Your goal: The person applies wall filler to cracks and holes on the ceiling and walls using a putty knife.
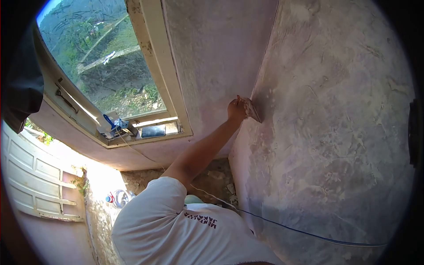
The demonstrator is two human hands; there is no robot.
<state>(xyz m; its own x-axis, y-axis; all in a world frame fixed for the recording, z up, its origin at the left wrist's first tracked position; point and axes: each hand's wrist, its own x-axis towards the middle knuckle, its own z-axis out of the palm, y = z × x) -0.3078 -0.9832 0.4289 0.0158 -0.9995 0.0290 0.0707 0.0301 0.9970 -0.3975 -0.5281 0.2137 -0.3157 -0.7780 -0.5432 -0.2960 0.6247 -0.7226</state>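
Note:
My left hand (237, 109) reaches up, with my bare left arm stretched out from a white shirt sleeve. Its fingers are closed around a small flat tool (252, 110), whose exact kind I cannot make out. The tool is against the rough, patchy grey wall (327, 110), beside the corner where it meets the smoother purple-grey wall (212, 57). My right hand is outside the view.
To the left is a framed window (157, 57), with a blue-handled brush (108, 120) and a dark flat object (153, 131) on its sill. A blue cable (282, 224) crosses low. A clear bottle (120, 198) and a white panelled door (35, 172) are lower left.

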